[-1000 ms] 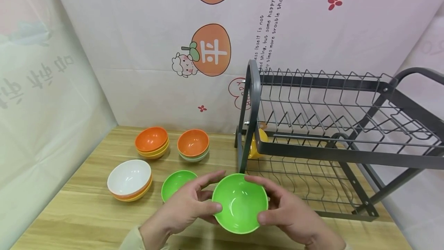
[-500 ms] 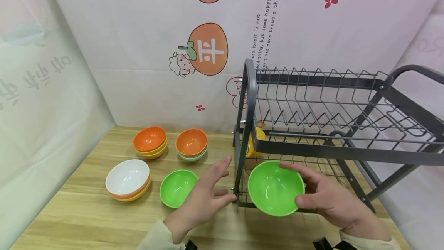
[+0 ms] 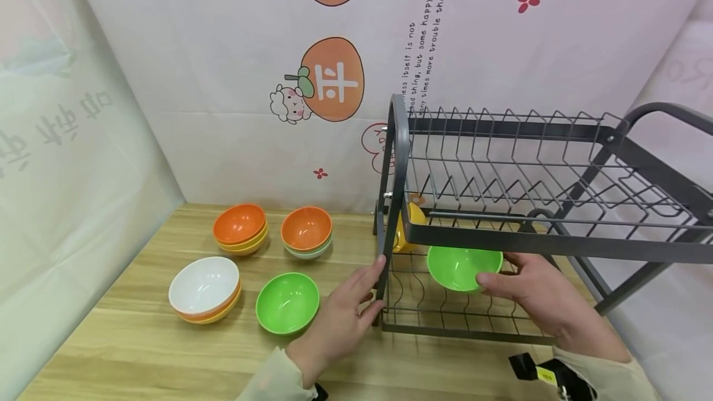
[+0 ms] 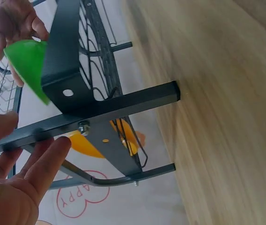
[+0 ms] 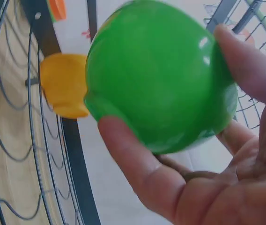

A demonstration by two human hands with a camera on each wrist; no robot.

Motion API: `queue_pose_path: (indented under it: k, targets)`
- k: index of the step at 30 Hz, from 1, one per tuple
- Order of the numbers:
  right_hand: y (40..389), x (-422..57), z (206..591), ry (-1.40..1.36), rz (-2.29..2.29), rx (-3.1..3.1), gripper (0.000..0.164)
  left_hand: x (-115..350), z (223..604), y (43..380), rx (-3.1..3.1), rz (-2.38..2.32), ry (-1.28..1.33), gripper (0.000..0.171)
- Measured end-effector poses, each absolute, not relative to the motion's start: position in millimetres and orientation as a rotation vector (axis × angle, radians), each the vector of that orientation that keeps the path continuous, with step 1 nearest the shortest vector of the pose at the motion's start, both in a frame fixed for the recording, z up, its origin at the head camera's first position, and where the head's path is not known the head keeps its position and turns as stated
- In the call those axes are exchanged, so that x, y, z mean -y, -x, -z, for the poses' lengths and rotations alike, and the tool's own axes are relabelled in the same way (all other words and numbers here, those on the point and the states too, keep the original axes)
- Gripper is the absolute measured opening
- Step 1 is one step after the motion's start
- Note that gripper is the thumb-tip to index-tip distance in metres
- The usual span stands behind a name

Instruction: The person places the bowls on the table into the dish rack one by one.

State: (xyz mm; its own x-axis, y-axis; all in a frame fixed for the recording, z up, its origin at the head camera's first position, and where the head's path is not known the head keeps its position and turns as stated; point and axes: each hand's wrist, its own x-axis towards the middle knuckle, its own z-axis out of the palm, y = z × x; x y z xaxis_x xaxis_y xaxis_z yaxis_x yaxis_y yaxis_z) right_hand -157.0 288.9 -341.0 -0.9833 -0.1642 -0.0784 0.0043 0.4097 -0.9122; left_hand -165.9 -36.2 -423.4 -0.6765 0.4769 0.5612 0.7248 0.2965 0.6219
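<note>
My right hand (image 3: 537, 293) holds a green bowl (image 3: 461, 269) by its right side, the thumb at the near rim. The bowl is within the lower level of a black two-tier dish rack (image 3: 535, 242), its far rim hidden behind the upper tier's front bar. From the right wrist view, the bowl's rounded underside (image 5: 158, 79) faces the camera, with fingers spread around it. My left hand (image 3: 340, 320) grips the rack's front left post, thumb and fingers on either side of it in the left wrist view. A second green bowl (image 3: 287, 304) sits left of that hand.
On the table's left stand bowl stacks: orange over yellow (image 3: 241, 228), orange over pale green (image 3: 306, 229), and white over orange and yellow (image 3: 204, 286). A yellow object (image 3: 409, 231) is at the rack's back left. A printed cloth (image 3: 234, 79) hangs behind.
The left hand has let go of the green bowl and moved to the rack's post. My right hand has carried the bowl rightward and in under the rack's upper tier.
</note>
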Motion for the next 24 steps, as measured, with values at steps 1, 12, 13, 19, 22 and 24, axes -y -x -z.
queue_pose_path:
  k: [1,12,13,19,22,24]
  targets:
    - [159.1,-289.1,340.2,0.121,1.567,-2.557,0.076,35.4,424.6,166.8,2.277,1.305,1.093,0.089]
    - [189.2,-288.0,338.7,0.184,1.291,-2.787,0.094,28.0,437.7,175.9,2.152,1.064,1.007,0.096]
    - [192.4,-286.7,337.8,0.200,1.276,-2.785,0.092,27.8,438.0,176.1,2.145,1.059,1.004,0.097]
    - [212.4,-281.3,334.2,0.221,1.130,-2.823,0.091,27.0,437.2,176.5,2.128,1.056,1.010,0.099]
    - [220.2,-276.7,332.6,0.221,1.002,-2.879,0.093,27.1,437.6,177.0,2.134,1.063,1.008,0.097]
    - [225.9,-271.8,331.7,0.259,0.946,-2.906,0.090,27.1,437.8,177.4,2.135,1.062,1.008,0.096]
